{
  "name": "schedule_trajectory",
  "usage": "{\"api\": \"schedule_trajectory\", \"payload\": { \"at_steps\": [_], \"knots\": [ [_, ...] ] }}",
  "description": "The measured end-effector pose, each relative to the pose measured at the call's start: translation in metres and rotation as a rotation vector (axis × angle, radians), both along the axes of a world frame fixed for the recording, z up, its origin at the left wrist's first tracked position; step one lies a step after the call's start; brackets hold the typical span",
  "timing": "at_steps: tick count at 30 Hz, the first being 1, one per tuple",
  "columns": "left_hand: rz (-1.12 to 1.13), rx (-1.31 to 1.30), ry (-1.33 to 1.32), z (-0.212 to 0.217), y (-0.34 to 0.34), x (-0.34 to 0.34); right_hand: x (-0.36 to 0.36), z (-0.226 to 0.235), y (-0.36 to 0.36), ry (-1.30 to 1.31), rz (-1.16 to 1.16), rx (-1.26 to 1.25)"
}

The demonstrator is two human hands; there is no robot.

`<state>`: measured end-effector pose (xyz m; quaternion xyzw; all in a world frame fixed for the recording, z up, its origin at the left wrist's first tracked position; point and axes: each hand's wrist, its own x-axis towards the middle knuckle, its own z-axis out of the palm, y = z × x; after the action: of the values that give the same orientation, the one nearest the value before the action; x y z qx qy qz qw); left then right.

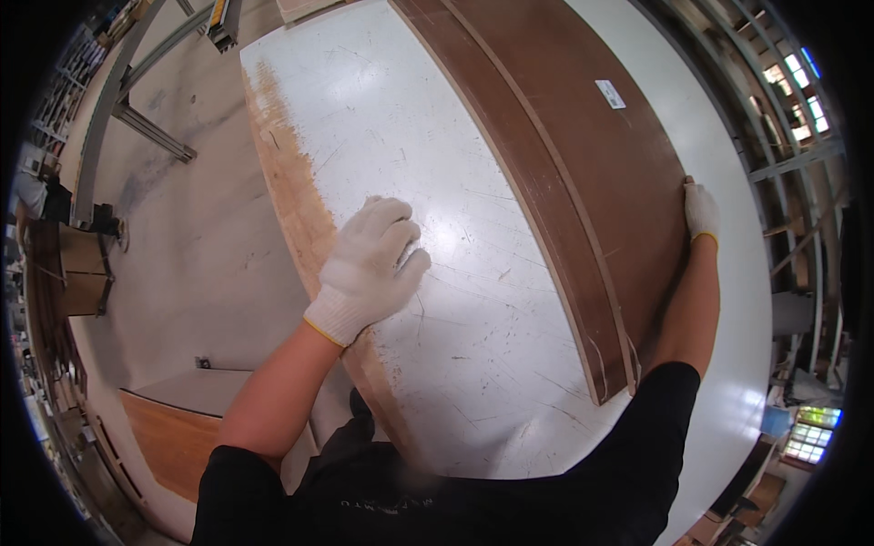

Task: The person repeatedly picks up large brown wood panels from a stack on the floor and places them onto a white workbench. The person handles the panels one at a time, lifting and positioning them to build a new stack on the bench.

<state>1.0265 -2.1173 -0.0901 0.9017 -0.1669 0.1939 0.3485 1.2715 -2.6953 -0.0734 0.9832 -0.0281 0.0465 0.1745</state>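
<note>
1. Before me is a long table with a glossy white, scratched top (455, 273); along its left border the white coat is worn off, and pale brown wood shows there.
2. On this table lies a wide, flat, dark brown panel (592, 136), lengthwise and to the right of the middle. A small white paper label (611, 94) is on its upper part.
3. A narrow, dark brown board with a light edge (519, 155) runs directly along the left side of the panel, between it and my left hand (369, 264).
4. Beyond the left border is a grey floor (200, 237), with a grey metal frame (150, 136) at the upper left and a flat piece with an orange-brown wooden side (168, 441) at the lower left. Tall metal racks (801, 164) stand at the right rim of the view.
5. My right forearm, which goes up to the far side, passes in front of the lower right part of the panel and hides it.
6. My left hand wears a white knitted glove and rests on the table near the worn border, apart from the board. Its fingers are loosely bent and released, with the thumb apart from the forefinger.
7. My right hand (702, 214), gloved alike, touches the panel's right edge with its fingertips; it is small and far in this view, so I cannot tell if the fingers are clenched around the edge.
</note>
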Motion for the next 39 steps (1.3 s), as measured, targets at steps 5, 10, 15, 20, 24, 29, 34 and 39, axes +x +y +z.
{"api": "schedule_trajectory", "payload": {
  "at_steps": [5, 10, 15, 20, 24, 29, 34, 39],
  "knots": [
    [0.052, 0.052, -0.056, 0.005, 0.002, -0.006, -0.053, 0.0, 0.017, -0.024, 0.116, -0.01],
    [0.246, 0.018, 0.087, 0.028, -0.002, -0.014, -0.194, 0.023, 0.116, -0.049, -0.286, 0.298],
    [0.468, -0.439, 0.313, 0.007, 0.01, -0.137, -0.359, 0.04, 0.195, 0.054, -0.39, 0.357],
    [-0.024, -1.486, 0.723, -0.033, 0.081, -0.378, -0.513, 0.035, 0.254, 0.014, -0.315, 0.415],
    [-0.264, -2.065, 0.567, -0.029, 0.06, -0.501, -0.631, 0.018, 0.303, -0.069, -0.187, 0.76],
    [0.03, -2.139, 0.43, -0.015, 0.007, -0.522, -0.725, -0.012, 0.364, 0.011, -0.249, 1.81],
    [0.384, -1.874, 0.578, -0.016, 0.035, -0.497, -0.733, -0.026, 0.389, 0.386, -0.452, 2.58],
    [0.425, -1.728, 0.533, -0.005, 0.077, -0.542, -0.791, -0.008, 0.42, 0.615, -0.302, 2.145]
  ]
}}
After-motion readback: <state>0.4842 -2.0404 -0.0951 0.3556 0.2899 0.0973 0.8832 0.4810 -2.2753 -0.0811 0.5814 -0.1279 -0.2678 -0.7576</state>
